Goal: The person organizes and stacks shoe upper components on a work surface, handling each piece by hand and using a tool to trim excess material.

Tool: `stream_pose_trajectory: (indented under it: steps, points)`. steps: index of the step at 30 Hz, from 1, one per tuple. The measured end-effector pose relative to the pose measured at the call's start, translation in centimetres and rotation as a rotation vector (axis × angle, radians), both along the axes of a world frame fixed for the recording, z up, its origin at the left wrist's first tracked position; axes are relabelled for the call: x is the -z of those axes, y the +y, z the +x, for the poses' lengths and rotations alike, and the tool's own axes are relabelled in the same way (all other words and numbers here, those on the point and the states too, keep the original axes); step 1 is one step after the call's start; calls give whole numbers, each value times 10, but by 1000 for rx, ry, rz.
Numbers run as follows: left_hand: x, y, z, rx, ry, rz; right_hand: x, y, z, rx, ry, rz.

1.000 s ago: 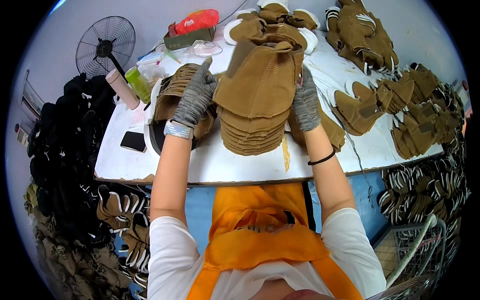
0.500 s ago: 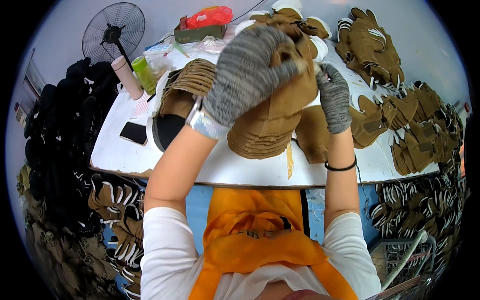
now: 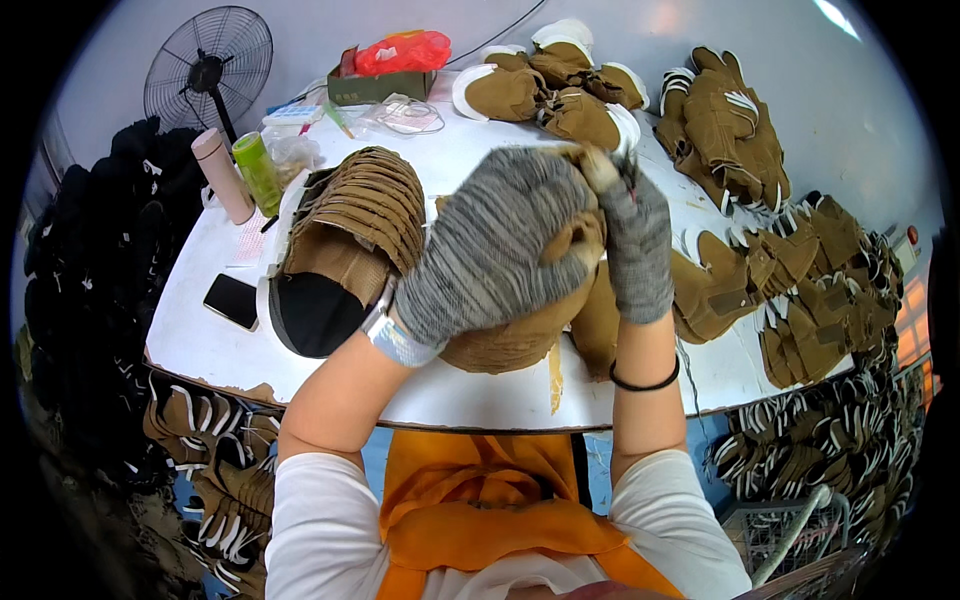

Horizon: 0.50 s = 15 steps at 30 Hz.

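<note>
Both hands wear grey knit gloves with bare fingertips. My left hand (image 3: 500,245) is closed on a brown shoe upper (image 3: 578,238), its thumb and fingers around the folded edge. My right hand (image 3: 640,245) is pinched at the upper's far edge, beside the left fingertips; a small dark tip shows by its fingers, too small to name. Beneath the hands, mostly covered, lies a stack of brown uppers (image 3: 500,352). To the left stands another nested stack of uppers (image 3: 375,200), with a black lining at its near end.
On the white table (image 3: 420,400) lie a phone (image 3: 232,300), a pink bottle (image 3: 222,175), a green bottle (image 3: 257,172) and a box (image 3: 380,88) with a red bag. More brown uppers (image 3: 715,285) are heaped right and behind. A fan (image 3: 205,75) stands at the back left.
Both hands have come lower and nearer with the upper. My right fingers have drawn closer to the left ones. The view has shifted, showing more of the table's back.
</note>
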State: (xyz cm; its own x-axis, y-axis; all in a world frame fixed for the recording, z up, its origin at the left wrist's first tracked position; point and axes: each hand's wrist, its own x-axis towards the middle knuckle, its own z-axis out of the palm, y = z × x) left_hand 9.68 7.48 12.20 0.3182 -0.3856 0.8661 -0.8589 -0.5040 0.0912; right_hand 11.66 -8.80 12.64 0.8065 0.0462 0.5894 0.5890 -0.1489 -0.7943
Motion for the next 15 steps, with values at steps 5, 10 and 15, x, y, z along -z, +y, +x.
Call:
stream_pose_trajectory:
  steps: [5,10,15]
  points:
    - [0,-7,16,157,241,-2,43,-20,23,1,67,157]
    - [10,-1,8,73,163,-56,37,-9,26,-128,235,337]
    - [16,-14,-17,-147,70,58,72,-37,43,-250,156,502]
